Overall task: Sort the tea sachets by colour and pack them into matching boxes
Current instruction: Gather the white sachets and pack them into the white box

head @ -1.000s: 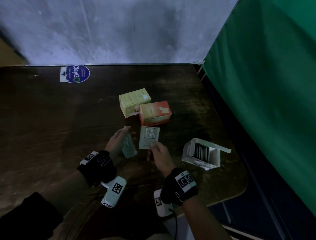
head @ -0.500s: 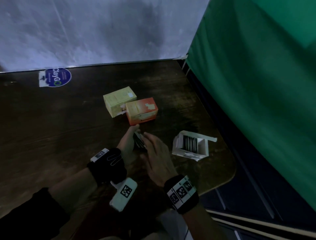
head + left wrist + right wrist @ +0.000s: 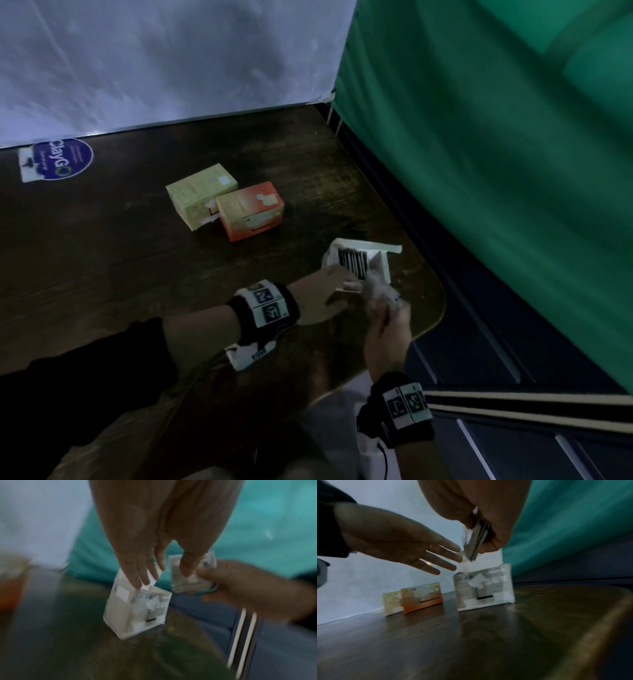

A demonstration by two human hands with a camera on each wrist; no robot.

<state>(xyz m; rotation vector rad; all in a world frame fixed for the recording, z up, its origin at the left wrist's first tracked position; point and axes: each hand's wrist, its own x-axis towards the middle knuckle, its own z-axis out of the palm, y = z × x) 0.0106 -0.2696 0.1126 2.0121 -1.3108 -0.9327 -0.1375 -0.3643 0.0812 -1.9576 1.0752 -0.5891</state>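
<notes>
Blurring hides sachets (image 3: 475,539) pinched in right hand (image 3: 385,329); left hand (image 3: 399,540) splayed, empty.

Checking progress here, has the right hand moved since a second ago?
Yes. The right hand has gone rightward, from in front of the orange box to the near side of the open white box, gripping pale sachets.
</notes>
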